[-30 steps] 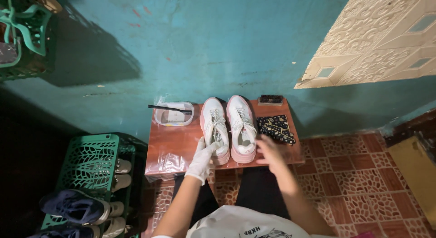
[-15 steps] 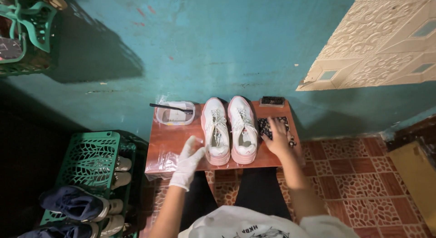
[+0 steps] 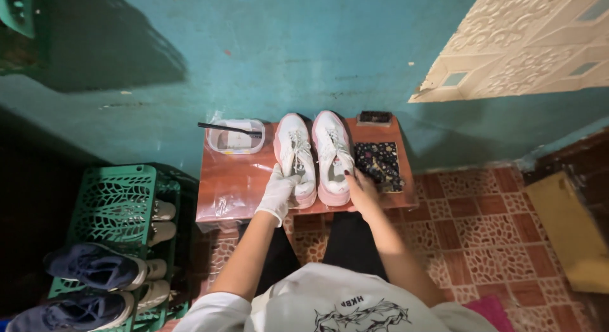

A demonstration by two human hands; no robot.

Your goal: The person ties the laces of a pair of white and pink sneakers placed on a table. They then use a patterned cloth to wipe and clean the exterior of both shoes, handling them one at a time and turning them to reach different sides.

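On the table, 2 white shoes side by side: gloved left hand cupped on the left shoe, bare right hand resting open against the right shoe, beside a dark cloth.

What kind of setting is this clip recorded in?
Probably a home corner used for cleaning shoes: a low wooden table against a teal wall, patterned floor tiles, and a green crate of shoes.

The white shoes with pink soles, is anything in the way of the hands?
Nothing visible. The gloved left hand already touches the left white shoe with a pink sole, and the bare right hand touches the right one.
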